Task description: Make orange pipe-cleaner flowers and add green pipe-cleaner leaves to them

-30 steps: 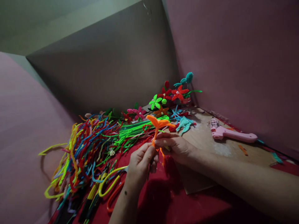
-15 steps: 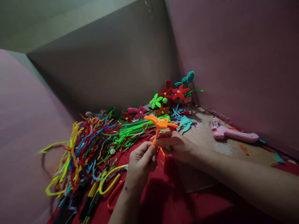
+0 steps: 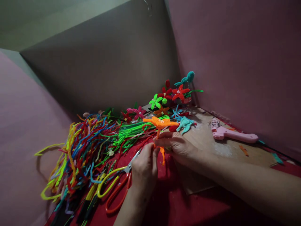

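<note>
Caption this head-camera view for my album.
Left hand and right hand meet at the stem of an orange flower; scissors and colorful strands lie left, a pink tool right.

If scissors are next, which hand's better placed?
Left, I'd judge. The left hand is close beside the scissors; the right hand is farther off. Both are at the stem of the orange flower, so the left would likely have to let go first.
</note>
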### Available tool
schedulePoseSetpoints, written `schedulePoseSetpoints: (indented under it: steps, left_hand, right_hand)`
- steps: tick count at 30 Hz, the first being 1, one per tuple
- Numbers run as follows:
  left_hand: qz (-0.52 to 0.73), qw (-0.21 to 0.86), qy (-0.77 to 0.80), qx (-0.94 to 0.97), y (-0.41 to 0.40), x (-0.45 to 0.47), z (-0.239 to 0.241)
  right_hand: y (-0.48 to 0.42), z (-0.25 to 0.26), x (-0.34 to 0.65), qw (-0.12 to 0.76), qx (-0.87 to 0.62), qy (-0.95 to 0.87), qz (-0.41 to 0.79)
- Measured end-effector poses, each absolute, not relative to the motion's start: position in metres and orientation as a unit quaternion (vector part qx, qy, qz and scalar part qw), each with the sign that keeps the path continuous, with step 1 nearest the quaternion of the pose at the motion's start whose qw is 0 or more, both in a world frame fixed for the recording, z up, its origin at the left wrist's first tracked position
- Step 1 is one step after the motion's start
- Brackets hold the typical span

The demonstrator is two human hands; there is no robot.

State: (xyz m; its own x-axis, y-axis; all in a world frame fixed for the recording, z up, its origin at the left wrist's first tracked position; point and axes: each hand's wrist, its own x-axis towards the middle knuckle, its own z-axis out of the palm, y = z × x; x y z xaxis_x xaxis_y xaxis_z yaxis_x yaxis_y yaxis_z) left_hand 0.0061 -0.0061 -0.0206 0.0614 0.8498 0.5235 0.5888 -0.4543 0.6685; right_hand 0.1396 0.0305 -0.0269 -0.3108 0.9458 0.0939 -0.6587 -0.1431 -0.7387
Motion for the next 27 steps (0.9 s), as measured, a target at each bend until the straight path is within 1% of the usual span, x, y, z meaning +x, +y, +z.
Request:
schedulePoseSetpoints:
  steps: [2,4,6,8,11,13,16,18,20,21,22,24,26,27]
  left_hand:
    - [0.466,0.086,0.502,0.723,-0.007,0.006,-0.024]
    - [0.469,0.111,0.512,0.711,-0.010,0.007,-0.023]
    - [0.481,0.204,0.522,0.674,-0.012,0.008,-0.018]
    - [0.497,0.338,0.508,0.616,-0.013,0.010,-0.013]
    - [0.500,0.536,0.431,0.526,-0.012,0.008,-0.008]
    - [0.473,0.640,0.366,0.483,-0.010,0.005,-0.007]
    - [0.411,0.751,0.278,0.435,-0.007,0.000,-0.009]
    - [0.392,0.775,0.258,0.423,-0.006,-0.001,-0.009]
    - [0.405,0.733,0.306,0.453,-0.006,0.000,-0.008]
    - [0.421,0.679,0.352,0.487,-0.006,0.002,-0.008]
    - [0.439,0.601,0.403,0.532,-0.007,0.003,-0.008]
    - [0.464,0.385,0.493,0.627,-0.008,0.006,-0.010]
    - [0.456,0.170,0.530,0.694,-0.009,0.007,-0.016]
    - [0.440,0.091,0.533,0.717,-0.008,0.007,-0.020]
  right_hand:
    - [0.028,-0.027,0.139,0.551,-0.206,-0.385,0.711]
    - [0.026,-0.026,0.138,0.541,-0.210,-0.413,0.702]
    - [0.026,-0.024,0.139,0.529,-0.203,-0.418,0.710]
    - [0.026,-0.023,0.140,0.515,-0.177,-0.412,0.731]
    - [0.027,-0.023,0.142,0.494,-0.137,-0.412,0.753]
    - [0.027,-0.023,0.143,0.480,-0.134,-0.423,0.756]
    - [0.027,-0.026,0.144,0.462,-0.126,-0.445,0.757]
    - [0.028,-0.028,0.143,0.470,-0.117,-0.453,0.748]
    - [0.030,-0.031,0.142,0.492,-0.128,-0.451,0.734]
    - [0.032,-0.033,0.141,0.501,-0.140,-0.450,0.726]
    - [0.033,-0.035,0.140,0.508,-0.151,-0.447,0.720]
    - [0.035,-0.038,0.139,0.526,-0.164,-0.434,0.713]
    - [0.035,-0.040,0.138,0.546,-0.169,-0.419,0.706]
    - [0.034,-0.041,0.138,0.552,-0.173,-0.413,0.704]
